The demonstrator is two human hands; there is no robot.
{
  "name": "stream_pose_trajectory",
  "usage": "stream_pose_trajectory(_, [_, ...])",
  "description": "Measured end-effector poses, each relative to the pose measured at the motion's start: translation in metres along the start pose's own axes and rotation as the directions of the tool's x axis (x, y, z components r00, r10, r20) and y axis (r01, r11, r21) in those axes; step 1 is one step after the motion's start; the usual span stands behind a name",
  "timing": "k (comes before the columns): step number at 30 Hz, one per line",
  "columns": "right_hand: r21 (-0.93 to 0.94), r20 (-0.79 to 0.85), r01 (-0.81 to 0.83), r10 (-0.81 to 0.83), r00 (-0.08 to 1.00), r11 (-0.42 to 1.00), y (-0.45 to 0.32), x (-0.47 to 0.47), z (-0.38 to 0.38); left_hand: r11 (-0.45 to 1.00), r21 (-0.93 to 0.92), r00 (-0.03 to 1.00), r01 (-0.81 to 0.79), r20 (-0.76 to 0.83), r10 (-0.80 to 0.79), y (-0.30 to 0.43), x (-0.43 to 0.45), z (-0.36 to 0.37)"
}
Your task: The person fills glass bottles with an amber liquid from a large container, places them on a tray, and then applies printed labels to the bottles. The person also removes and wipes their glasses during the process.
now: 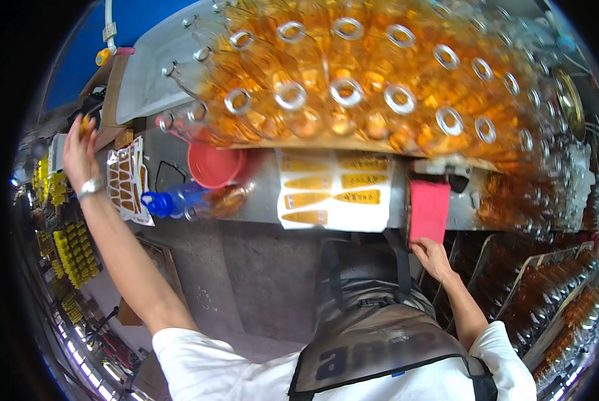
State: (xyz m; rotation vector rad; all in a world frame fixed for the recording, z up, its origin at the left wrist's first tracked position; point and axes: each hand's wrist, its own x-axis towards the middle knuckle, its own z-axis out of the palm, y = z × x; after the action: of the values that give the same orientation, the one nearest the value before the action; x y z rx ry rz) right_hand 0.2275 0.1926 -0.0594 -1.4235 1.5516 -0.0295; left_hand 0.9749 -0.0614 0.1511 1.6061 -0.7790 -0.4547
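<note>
My left hand [81,155] is stretched out to the far left, past the bench edge, with a wristwatch on its wrist. A small yellow-brown piece [85,124] shows between its fingers, too blurred to name. At the bench's front edge my right hand [432,258] has its fingers curled on the lower edge of a red cloth pad [429,208]. Left of the pad lies a white sheet [334,215] of yellow, pointed decals, some bearing writing. Behind it stand rows of clear, amber-tinted glass bottles [347,95] on a wooden board [279,143].
A red plastic bowl [215,165], a blue-capped bottle [166,203], eyeglasses [171,173] and a stack of decal sheets [126,180] occupy the bench's left. Behind them is a translucent tub [149,75]. Racks of amber glassware [545,285] stand at my right.
</note>
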Motion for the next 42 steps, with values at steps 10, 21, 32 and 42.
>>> stream_pose_trajectory(10, [0.068, -0.016, 0.210, -0.209, 0.978, 0.975, 0.017, -0.047, 0.006, 0.861, 0.508, 0.815, 0.025, 0.488, -0.312, 0.007, -0.377, 0.083])
stream_pose_trajectory(21, [0.574, 0.156, -0.016, -0.091, 0.984, 0.818, -0.005, -0.013, 0.078, 0.874, 0.093, 0.694, 0.477, 0.570, -0.440, -0.094, -0.531, 0.176])
stream_pose_trajectory(32, [0.518, 0.262, -0.211, 0.081, 0.962, 0.829, -0.034, 0.110, 0.131, 0.388, -0.418, 0.563, 0.822, 0.483, -0.671, -0.167, -0.622, 0.198])
stream_pose_trajectory(42, [0.199, 0.234, -0.079, 0.031, 0.972, 0.977, -0.041, 0.130, 0.106, 0.811, 0.583, 0.656, 0.052, 0.592, -0.468, -0.145, -0.583, 0.163])
